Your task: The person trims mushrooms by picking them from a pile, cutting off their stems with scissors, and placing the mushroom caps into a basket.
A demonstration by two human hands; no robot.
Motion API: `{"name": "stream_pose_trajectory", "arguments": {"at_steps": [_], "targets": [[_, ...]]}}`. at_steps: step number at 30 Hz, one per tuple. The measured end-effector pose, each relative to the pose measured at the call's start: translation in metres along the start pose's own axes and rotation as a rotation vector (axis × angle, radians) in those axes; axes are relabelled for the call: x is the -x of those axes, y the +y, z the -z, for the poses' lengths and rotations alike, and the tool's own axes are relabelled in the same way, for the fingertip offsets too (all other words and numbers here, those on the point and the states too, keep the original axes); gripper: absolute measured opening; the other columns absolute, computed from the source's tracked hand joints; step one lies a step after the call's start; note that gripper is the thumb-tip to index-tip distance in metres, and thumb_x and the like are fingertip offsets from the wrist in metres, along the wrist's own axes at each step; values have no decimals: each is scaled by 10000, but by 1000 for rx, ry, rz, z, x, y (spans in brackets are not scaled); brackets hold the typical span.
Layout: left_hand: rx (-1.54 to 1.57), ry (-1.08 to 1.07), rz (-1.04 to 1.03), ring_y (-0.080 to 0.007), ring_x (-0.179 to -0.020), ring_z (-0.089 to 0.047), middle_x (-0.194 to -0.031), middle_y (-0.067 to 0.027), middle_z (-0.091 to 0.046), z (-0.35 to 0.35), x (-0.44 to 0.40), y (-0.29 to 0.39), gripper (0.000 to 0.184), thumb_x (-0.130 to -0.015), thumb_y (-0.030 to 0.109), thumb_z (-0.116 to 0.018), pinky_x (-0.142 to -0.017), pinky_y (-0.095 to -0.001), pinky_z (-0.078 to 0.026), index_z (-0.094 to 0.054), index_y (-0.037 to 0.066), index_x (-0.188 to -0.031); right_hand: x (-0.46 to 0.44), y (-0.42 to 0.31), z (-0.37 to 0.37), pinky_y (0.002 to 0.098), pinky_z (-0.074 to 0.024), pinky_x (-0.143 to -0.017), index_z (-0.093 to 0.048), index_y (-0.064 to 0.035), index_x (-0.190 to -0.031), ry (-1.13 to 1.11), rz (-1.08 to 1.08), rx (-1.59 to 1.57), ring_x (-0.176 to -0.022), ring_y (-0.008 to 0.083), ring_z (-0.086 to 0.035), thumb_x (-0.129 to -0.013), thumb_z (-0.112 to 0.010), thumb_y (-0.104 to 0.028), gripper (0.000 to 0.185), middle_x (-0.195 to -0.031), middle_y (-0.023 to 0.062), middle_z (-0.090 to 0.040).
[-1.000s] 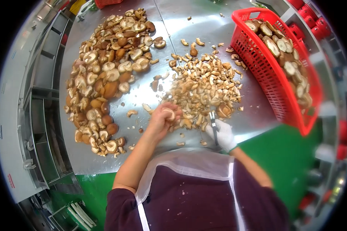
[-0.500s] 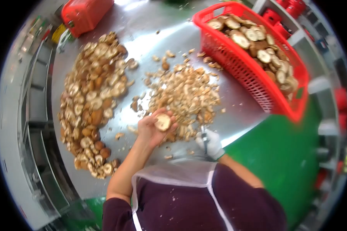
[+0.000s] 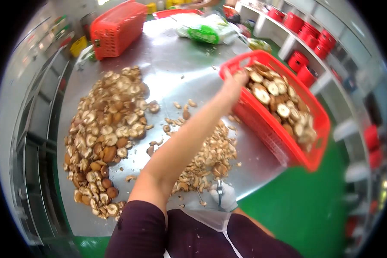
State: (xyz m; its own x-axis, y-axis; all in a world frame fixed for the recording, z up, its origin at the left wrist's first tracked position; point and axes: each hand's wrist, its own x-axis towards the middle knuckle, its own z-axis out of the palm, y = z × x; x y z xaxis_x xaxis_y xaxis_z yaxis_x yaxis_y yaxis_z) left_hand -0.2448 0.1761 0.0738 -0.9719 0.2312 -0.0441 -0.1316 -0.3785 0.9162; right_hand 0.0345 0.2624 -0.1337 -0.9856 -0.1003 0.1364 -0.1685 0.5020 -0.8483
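My left hand (image 3: 235,81) reaches across to the near-left rim of the red basket (image 3: 284,144), which holds many trimmed mushroom caps (image 3: 283,110). Its fingers are blurred at the basket's edge, and whether they hold anything is unclear. My right hand (image 3: 224,197), in a white glove, is closed on a dark-handled cutting tool (image 3: 219,191) at the near edge of the metal table (image 3: 167,56). Cut stems (image 3: 215,150) lie in a pile just beyond it, partly hidden by my left forearm. A large heap of mushrooms (image 3: 109,139) covers the table's left side.
A red crate (image 3: 118,30) stands at the table's back left. Green and white plastic bags (image 3: 208,32) lie at the far end, where another person's arm (image 3: 200,5) shows. Red buckets (image 3: 297,61) stand on shelves at the right, beyond the green floor.
My left hand has moved from above the stem pile, where it held a mushroom cap, up and right to the basket. The view has tilted up. My right hand stays near the table's edge with the tool.
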Motion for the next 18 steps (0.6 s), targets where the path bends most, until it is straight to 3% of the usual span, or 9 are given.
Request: {"name": "stream_pose_trajectory", "arguments": {"at_steps": [2,4,6,9,10,11,13,15,18], "targets": [[-236,-86,-240,-216,-1027,-588,-1209,-133,-588,30,-2,-63,591,-929,318,-594,-870,-403,-509,-341,80,-1407,-2,-1,0,346,-498,-576,-651,-72,-824,-2,-64,-27,-592,231,-617,-770,-703,-195,144,-680,83,-625],[-537,-73,-34,-193,-947,-602,-1086,-120,-634,74,41,-94,425,-918,256,-600,-814,-362,-509,-493,58,-1279,2,1,-3,331,-484,-545,-650,-69,-811,13,-47,-47,-569,194,-604,-781,-683,-146,90,-657,63,-617],[-559,1,147,-174,-858,-612,-981,-104,-662,113,100,-111,289,-914,204,-593,-766,-323,-503,-606,39,-1152,-1,-9,1,280,-446,-509,-630,-52,-784,-71,-103,-80,-548,123,-561,-804,-653,-84,44,-637,22,-596],[-808,137,-90,-186,-813,-623,-998,-102,-666,186,171,-127,267,-917,170,-573,-733,-307,-504,-605,44,-1150,0,-10,-8,237,-423,-495,-583,-24,-793,-67,-305,-498,-529,85,-515,-830,-596,-38,42,-623,0,-567],[-678,225,14,-202,-814,-638,-983,-112,-659,196,194,-101,221,-911,135,-577,-703,-318,-513,-621,40,-1105,-1,-13,-3,236,-431,-494,-579,-22,-827,-121,-293,-394,-525,84,-518,-830,-597,-56,38,-622,0,-559],[-882,374,-319,-221,-806,-643,-964,-111,-645,234,203,-132,195,-910,122,-586,-676,-330,-517,-626,44,-1084,-2,-11,-2,236,-430,-492,-579,-23,-833,-116,-292,-375,-526,84,-520,-828,-606,-70,55,-621,-1,-558],[-1162,502,-353,-265,-752,-638,-990,-107,-628,280,228,-107,169,-899,95,-588,-659,-333,-526,-605,53,-1061,0,-11,-2,234,-427,-487,-578,-24,-840,-100,-297,-373,-526,83,-521,-825,-615,-89,76,-621,0,-557],[-1480,722,-216,-294,-890,-607,-1047,-121,-583,313,243,-73,218,-829,38,-571,-764,-391,-506,-608,52,-1044,-1,-20,-4,234,-422,-483,-577,-25,-840,-80,-302,-408,-525,83,-521,-823,-616,-97,84,-621,1,-558],[-2086,731,21,-295,-1098,-487,-1185,-123,-498,373,260,-52,398,-751,70,-619,-690,-364,-464,-563,104,-1143,-3,-22,-3,218,-424,-487,-575,-20,-934,-142,-357,-335,-559,89,-531,-879,-574,-193,182,-691,24,-584]]}}
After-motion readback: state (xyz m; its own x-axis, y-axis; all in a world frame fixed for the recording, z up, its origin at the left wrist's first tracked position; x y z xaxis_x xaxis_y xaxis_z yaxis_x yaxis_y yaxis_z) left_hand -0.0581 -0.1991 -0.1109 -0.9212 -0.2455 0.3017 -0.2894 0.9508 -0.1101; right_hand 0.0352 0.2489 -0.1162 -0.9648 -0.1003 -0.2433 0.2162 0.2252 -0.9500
